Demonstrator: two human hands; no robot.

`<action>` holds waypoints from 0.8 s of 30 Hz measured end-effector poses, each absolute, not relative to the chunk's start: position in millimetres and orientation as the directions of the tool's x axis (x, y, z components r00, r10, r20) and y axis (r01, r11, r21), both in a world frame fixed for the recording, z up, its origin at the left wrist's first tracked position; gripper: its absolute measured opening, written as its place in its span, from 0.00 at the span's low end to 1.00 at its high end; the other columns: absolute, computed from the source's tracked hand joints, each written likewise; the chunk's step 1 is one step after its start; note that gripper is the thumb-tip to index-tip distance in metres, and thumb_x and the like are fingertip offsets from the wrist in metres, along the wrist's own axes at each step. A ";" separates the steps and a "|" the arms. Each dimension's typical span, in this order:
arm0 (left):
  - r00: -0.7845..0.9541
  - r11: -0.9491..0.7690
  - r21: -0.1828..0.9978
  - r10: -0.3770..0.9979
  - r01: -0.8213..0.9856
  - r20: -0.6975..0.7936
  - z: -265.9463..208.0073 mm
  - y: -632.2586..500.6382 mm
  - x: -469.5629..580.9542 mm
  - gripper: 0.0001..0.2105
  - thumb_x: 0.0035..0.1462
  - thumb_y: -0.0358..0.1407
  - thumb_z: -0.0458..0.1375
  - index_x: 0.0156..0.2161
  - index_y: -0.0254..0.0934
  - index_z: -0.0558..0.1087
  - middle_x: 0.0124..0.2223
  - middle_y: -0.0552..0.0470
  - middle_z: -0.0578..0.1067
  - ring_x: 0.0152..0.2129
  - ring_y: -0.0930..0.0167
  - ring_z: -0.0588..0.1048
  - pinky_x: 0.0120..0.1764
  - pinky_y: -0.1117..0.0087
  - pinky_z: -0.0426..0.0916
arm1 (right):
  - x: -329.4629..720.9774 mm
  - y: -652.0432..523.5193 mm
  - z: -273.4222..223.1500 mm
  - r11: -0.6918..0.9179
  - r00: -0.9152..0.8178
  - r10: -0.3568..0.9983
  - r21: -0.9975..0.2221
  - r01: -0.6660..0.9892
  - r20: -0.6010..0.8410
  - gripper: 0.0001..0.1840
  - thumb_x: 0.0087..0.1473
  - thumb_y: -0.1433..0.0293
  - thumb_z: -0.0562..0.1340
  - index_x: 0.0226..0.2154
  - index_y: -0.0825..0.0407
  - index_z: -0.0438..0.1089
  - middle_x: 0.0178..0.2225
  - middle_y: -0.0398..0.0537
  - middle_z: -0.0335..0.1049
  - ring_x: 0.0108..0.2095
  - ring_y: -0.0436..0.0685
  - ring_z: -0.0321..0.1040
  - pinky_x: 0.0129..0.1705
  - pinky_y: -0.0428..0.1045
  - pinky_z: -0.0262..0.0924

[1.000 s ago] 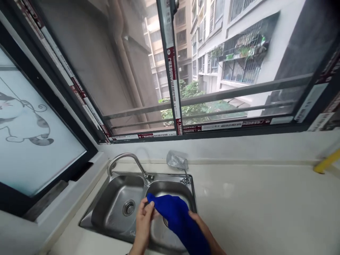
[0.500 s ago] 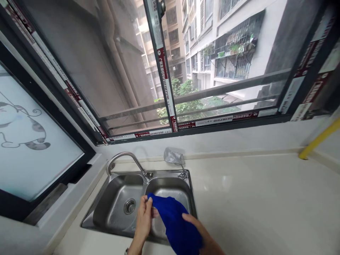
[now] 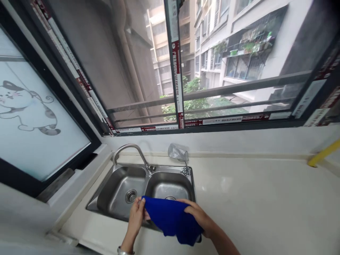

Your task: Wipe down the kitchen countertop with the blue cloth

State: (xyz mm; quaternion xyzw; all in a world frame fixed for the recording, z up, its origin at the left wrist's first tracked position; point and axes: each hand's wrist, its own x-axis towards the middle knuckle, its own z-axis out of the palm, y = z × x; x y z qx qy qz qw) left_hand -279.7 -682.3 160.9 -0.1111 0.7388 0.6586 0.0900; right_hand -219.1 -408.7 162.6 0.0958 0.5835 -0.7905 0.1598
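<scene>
A blue cloth (image 3: 170, 216) stretches between my two hands above the front edge of the sink. Its top edge is pulled nearly straight, and the lower part hangs loose. My left hand (image 3: 137, 210) pinches the cloth's left corner between thumb and fingers. On the other side, my right hand (image 3: 198, 214) grips the cloth near its right end, with some fingers hidden behind it. Beneath lies the double-bowl steel sink (image 3: 92, 204); the cloth covers part of the right bowl and its drain.
A curved metal faucet (image 3: 132, 146) rises behind the sink. Crumpled clear plastic (image 3: 177, 152) stands near the sink's back right corner. Pale countertop (image 3: 252, 198) extends to the right, with a yellow pipe (image 3: 322, 154) at its far end. Windows rise behind the counter.
My right hand has moved up and out to the right, spreading the cloth wider and flatter. The camera view has shifted left and turned slightly.
</scene>
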 end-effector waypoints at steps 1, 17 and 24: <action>-0.957 0.120 0.950 -0.044 -0.289 -0.286 164.7 -688.2 -276.5 0.33 0.42 0.65 0.62 0.41 0.40 0.66 0.21 0.59 0.71 0.17 0.66 0.74 0.21 0.68 0.69 | -222.3 -412.6 161.3 -0.297 -0.919 -0.171 -0.870 0.393 -0.356 0.29 0.41 0.60 0.63 0.48 0.49 0.75 0.43 0.46 0.76 0.43 0.60 0.69 0.45 0.50 0.61; -0.873 -0.080 0.874 0.147 -0.480 -0.466 115.9 -775.3 -278.8 0.37 0.36 0.60 0.70 0.46 0.39 0.68 0.26 0.56 0.75 0.20 0.71 0.73 0.24 0.74 0.67 | -230.5 -508.2 124.8 -0.375 -0.824 -0.093 -0.747 0.549 -0.559 0.20 0.33 0.64 0.67 0.34 0.50 0.78 0.30 0.45 0.76 0.36 0.60 0.72 0.39 0.49 0.65; -0.805 -0.237 0.806 0.424 -0.542 -0.416 68.0 -800.8 -244.9 0.31 0.40 0.48 0.75 0.48 0.38 0.72 0.38 0.50 0.78 0.31 0.69 0.76 0.32 0.73 0.69 | -253.3 -538.2 108.9 -0.256 -0.777 -0.063 -0.743 0.619 -0.626 0.18 0.33 0.65 0.68 0.33 0.50 0.78 0.28 0.45 0.76 0.36 0.62 0.74 0.41 0.51 0.66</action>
